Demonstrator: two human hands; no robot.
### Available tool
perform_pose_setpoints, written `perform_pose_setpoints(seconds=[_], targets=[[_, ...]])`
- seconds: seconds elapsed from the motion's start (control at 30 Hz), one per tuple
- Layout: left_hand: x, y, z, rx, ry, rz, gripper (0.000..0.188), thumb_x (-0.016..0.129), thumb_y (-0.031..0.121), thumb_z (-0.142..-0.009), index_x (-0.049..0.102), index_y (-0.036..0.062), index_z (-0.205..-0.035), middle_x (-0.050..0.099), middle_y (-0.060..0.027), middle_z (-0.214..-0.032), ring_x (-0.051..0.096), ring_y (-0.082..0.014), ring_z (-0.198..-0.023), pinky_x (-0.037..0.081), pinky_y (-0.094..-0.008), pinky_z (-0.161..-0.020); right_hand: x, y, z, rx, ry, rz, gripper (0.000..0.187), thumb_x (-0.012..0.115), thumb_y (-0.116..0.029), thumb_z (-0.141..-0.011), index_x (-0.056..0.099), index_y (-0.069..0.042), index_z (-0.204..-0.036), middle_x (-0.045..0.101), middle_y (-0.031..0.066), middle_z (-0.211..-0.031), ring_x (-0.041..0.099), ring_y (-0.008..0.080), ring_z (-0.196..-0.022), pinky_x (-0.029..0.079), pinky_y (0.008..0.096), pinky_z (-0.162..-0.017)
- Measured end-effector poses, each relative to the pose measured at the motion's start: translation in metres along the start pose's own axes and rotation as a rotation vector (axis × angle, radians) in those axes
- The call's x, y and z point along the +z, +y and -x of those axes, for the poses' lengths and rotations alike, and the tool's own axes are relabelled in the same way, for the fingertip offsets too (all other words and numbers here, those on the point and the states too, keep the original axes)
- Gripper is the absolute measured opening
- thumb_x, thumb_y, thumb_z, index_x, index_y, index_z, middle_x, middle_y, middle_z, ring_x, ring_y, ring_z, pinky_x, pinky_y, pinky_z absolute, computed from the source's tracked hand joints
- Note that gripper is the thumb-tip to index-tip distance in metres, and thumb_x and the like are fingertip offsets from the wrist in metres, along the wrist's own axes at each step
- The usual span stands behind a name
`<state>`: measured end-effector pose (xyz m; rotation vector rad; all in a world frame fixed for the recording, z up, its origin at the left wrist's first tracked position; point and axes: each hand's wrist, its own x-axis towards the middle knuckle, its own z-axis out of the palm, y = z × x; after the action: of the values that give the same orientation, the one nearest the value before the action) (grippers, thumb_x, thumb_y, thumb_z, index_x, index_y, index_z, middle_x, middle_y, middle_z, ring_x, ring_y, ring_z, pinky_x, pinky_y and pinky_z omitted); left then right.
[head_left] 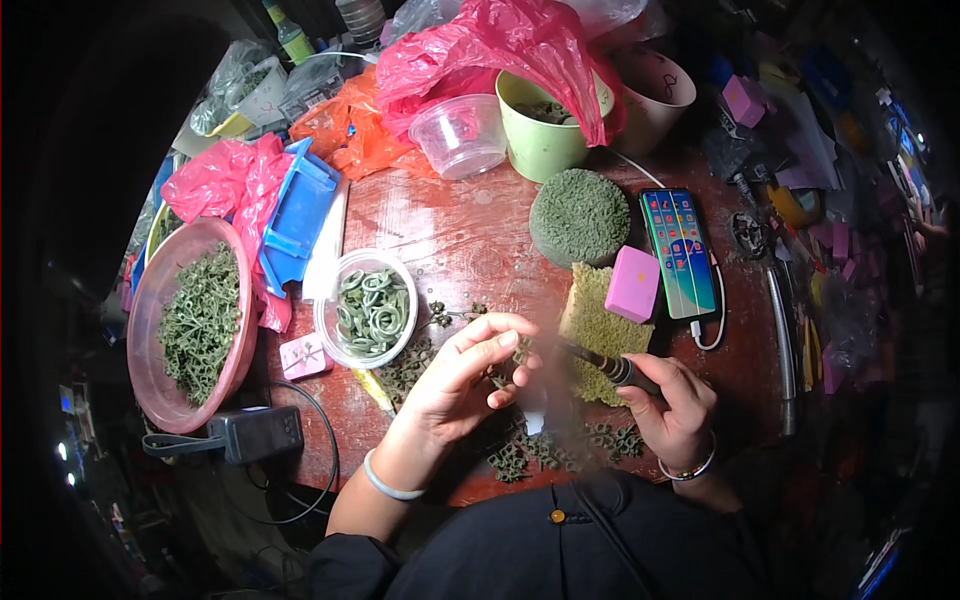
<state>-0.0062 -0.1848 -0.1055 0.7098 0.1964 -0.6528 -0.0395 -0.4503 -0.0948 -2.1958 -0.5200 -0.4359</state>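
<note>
Between its thumb and fingers, my left hand [470, 370] pinches a small dark green piece [522, 348]. My right hand [675, 402] grips a black-handled, pen-shaped tool [622, 371] that looks like a soldering iron, its thin end pointing left toward that piece. A hazy blur between the hands hides the tool's tip, so I cannot tell whether it touches. Loose green pieces [515, 455] lie in clusters below and beside my hands. A yellowish sponge-like block [600, 345] lies just beyond the tool, with a pink box [632, 285] resting against its far right part.
A clear tub [322, 318] of green rings and a pink basin [142, 345] of green pieces stand left. A power bank [256, 434] with a cable sits near the left edge. Beyond are a round green block [580, 217], a charging phone [682, 255] and a green bucket [540, 150].
</note>
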Motion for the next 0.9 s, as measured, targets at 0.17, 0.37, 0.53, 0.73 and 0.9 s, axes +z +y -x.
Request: perform_pose_setpoints(seconds=[0.17,0.37,0.53,0.73,0.9], targets=[[-0.0006,0.0005,-0.0001,-0.011,-0.012,0.004,0.022,0.065,0.020,-0.101,0.060,0.0067,-0.119,0.066,-0.0096,-0.098,0.063,-0.0096,-0.079,0.044,-0.0186,-0.052,-0.0006,-0.0028,-0.0007,-0.001,-0.018,0.020,0.033,0.082,-0.014,-0.086,0.069,-0.001,-0.113,0.071,0.0121,-0.090,0.072,0.0271,-0.075,0.057,0.0348,-0.064],[-0.0004,-0.0009,-0.0009,0.001,-0.019,0.005,0.021,0.064,0.018,-0.101,0.060,0.0056,-0.119,0.067,-0.0100,-0.098,0.063,-0.0102,-0.079,0.045,-0.0191,-0.052,-0.0005,-0.0036,-0.0007,-0.004,-0.025,0.025,0.034,0.083,-0.014,-0.084,0.070,-0.001,-0.112,0.071,0.0124,-0.091,0.072,0.0276,-0.077,0.058,0.0355,-0.065],[-0.0011,-0.0015,-0.0014,0.007,-0.022,0.008,0.021,0.063,0.017,-0.102,0.060,0.0051,-0.118,0.067,-0.0100,-0.098,0.063,-0.0102,-0.079,0.045,-0.0191,-0.052,0.0000,-0.0035,-0.0005,-0.004,-0.041,0.033,0.034,0.084,-0.012,-0.082,0.070,-0.001,-0.111,0.071,0.0121,-0.091,0.071,0.0280,-0.077,0.058,0.0359,-0.065],[-0.0009,-0.0012,-0.0017,0.008,-0.025,0.009,0.021,0.063,0.017,-0.102,0.060,0.0050,-0.118,0.067,-0.0097,-0.098,0.064,-0.0099,-0.079,0.045,-0.0189,-0.053,0.0007,-0.0038,0.0002,0.021,-0.039,0.037,0.034,0.084,-0.013,-0.082,0.070,-0.001,-0.111,0.071,0.0121,-0.091,0.071,0.0284,-0.077,0.058,0.0362,-0.065],[-0.0007,-0.0013,-0.0015,0.011,-0.028,0.006,0.021,0.064,0.017,-0.101,0.060,0.0048,-0.118,0.067,-0.0096,-0.098,0.064,-0.0099,-0.079,0.046,-0.0184,-0.053,-0.0001,-0.0045,-0.0007,0.015,-0.036,0.044,0.034,0.084,-0.013,-0.083,0.070,-0.001,-0.111,0.071,0.0121,-0.091,0.072,0.0284,-0.076,0.058,0.0361,-0.064]])
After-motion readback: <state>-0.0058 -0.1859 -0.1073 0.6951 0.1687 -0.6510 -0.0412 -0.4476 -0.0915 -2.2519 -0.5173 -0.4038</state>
